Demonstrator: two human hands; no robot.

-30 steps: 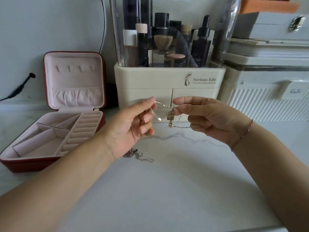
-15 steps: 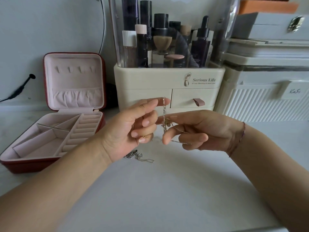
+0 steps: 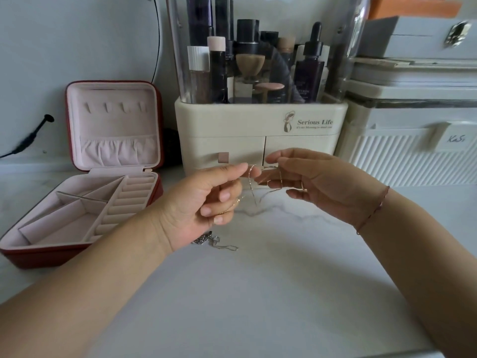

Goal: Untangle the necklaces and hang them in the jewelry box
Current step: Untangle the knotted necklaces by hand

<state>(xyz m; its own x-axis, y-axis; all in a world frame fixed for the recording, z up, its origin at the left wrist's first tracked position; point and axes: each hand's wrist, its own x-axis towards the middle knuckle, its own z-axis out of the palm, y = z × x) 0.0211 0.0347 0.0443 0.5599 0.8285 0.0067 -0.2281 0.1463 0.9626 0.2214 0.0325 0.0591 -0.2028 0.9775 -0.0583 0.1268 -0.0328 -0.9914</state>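
Observation:
A thin gold necklace (image 3: 254, 196) hangs in loops between my two hands above the marble counter. My left hand (image 3: 204, 202) pinches one part of the chain between thumb and forefinger. My right hand (image 3: 317, 184) holds another part, with the chain draped over its curled fingers. A silver necklace (image 3: 214, 241) lies bunched on the counter just under my left wrist, partly hidden by it. The red jewelry box (image 3: 85, 177) stands open at the left, its pink lid upright with small hooks and a gathered pocket.
A cream cosmetic organiser (image 3: 260, 130) with bottles under a clear cover stands right behind my hands. White storage boxes (image 3: 413, 140) fill the back right. A black cable (image 3: 28, 138) lies at the far left. The counter's front edge (image 3: 387, 353) runs along the bottom right.
My hands have drawn apart sideways, spreading the gold chain into loops between them. My right hand rose and shifted right; the chain hung vertically half a second ago.

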